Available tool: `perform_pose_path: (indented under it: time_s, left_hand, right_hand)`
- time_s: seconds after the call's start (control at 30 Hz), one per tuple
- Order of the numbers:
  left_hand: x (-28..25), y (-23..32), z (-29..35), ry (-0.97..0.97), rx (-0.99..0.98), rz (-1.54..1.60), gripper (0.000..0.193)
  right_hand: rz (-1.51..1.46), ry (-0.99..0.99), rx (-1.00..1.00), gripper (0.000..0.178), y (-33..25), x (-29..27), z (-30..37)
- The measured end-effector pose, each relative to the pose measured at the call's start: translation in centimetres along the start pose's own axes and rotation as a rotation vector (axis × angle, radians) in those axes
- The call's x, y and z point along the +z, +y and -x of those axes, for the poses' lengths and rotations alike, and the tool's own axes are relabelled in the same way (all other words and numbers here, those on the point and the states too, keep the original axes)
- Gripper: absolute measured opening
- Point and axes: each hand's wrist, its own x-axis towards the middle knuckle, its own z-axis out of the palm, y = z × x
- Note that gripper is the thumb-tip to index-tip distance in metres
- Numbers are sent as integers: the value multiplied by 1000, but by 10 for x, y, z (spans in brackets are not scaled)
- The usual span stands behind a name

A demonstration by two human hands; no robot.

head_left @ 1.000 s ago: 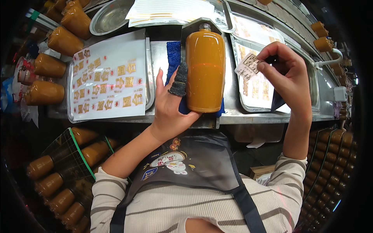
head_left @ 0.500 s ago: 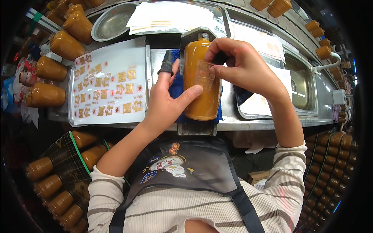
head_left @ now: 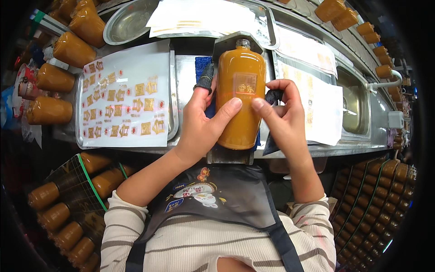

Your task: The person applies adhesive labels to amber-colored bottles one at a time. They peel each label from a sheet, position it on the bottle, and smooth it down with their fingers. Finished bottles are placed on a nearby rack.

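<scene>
An amber-brown glass bottle (head_left: pixel 239 122) lies in a dark metal cradle (head_left: pixel 224 156), its clear neck pointing away from me. On its front sits a rectangular transfer decal (head_left: pixel 245 84) with gold characters. My left hand (head_left: pixel 201 118) grips the bottle's left side, thumb on the front; a black finger cover (head_left: pixel 206 77) is on one finger. My right hand (head_left: pixel 285 115) holds the right side, its thumb at the edge below the decal. A black covering shows among its fingers. Under that hand a dark flat piece (head_left: pixel 271 144) shows; whether the hand holds it is unclear.
A tray with a white decal sheet (head_left: pixel 122 140) lies at left, with brown bottles (head_left: pixel 54 77) beyond it. More sheets (head_left: pixel 324 109) lie at right beside a sink (head_left: pixel 355 106). A metal bowl (head_left: pixel 129 22) and papers (head_left: pixel 199 16) are at the back; racked bottles (head_left: pixel 376 199) stand lower right.
My right hand has moved down from the decal to the bottle's right side. The decal now lies flatter and straighter on the glass. The bottle has shifted slightly right and nearer.
</scene>
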Motion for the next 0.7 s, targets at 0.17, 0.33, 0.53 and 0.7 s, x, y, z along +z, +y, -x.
perform_pose_path:
  time_s: [0.17, 0.33, 0.53, 0.7]
  left_hand:
    - [-1, 4, 0, -13, -35, 53, 41]
    - [-2, 2, 0, -4, -27, 63, 40]
    - [-7, 0, -1, -52, -51, 35, 40]
    - [3, 17, -1, -19, -93, 104, 38]
  right_hand:
    - [-27, 10, 10, 51, 2, 5, 5]
    - [-52, -7, 21, 51, -2, 5, 4]
    - [-94, -2, -2, 52, 5, 6, 2]
    - [-50, 1, 15, 50, 3, 6, 1]
